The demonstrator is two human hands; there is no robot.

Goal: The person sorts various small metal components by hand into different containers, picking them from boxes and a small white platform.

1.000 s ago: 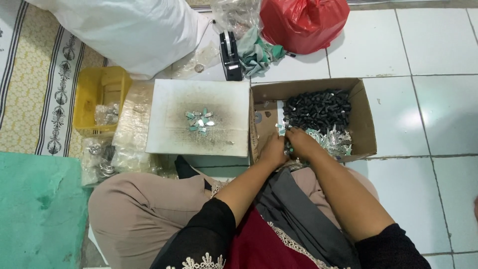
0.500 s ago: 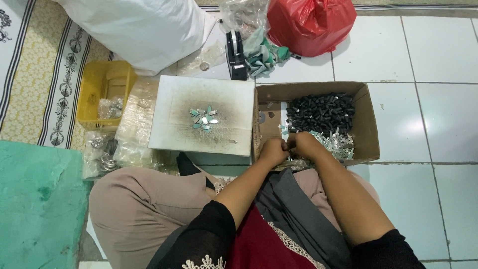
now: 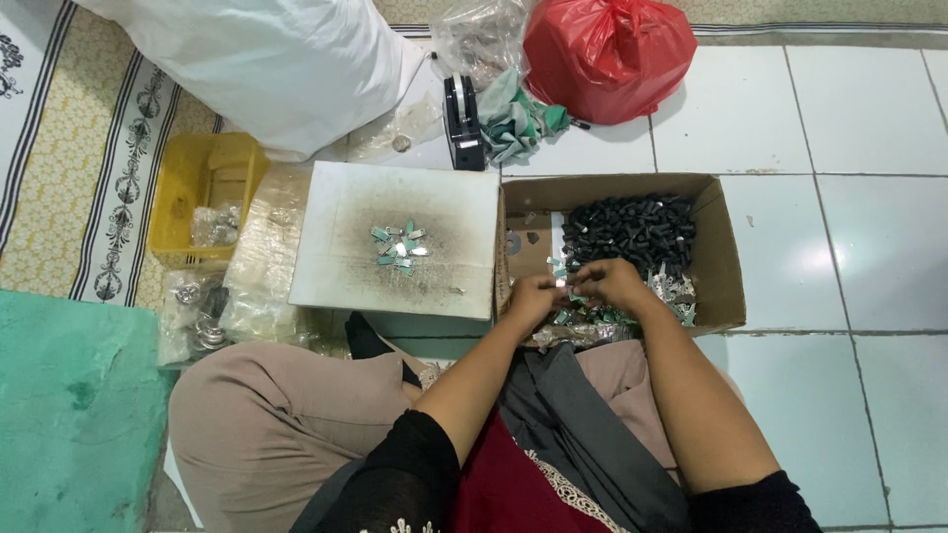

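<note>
Both hands meet over the near part of a brown cardboard box (image 3: pixel 719 259) on the floor. My left hand (image 3: pixel 533 297) and my right hand (image 3: pixel 612 283) pinch a small silvery metal piece (image 3: pixel 564 285) between their fingertips. The box holds a heap of small black parts (image 3: pixel 632 225) at the back and a pile of shiny metal clips (image 3: pixel 674 291) at the front. Left of the box lies a stained white board (image 3: pixel 346 266) with a small cluster of green and silver pieces (image 3: pixel 400 246) on it.
A yellow plastic basket (image 3: pixel 193 188) with bagged metal parts stands at the left. A white sack (image 3: pixel 267 59), a red plastic bag (image 3: pixel 607 54), a black tape dispenser (image 3: pixel 462 123) and green scraps (image 3: pixel 518 118) lie behind. A green mat (image 3: pixel 69 415) is at lower left.
My hands stay together at the box's near edge, fingers working slightly. The view has shifted a little, so everything sits lower in the frame.
</note>
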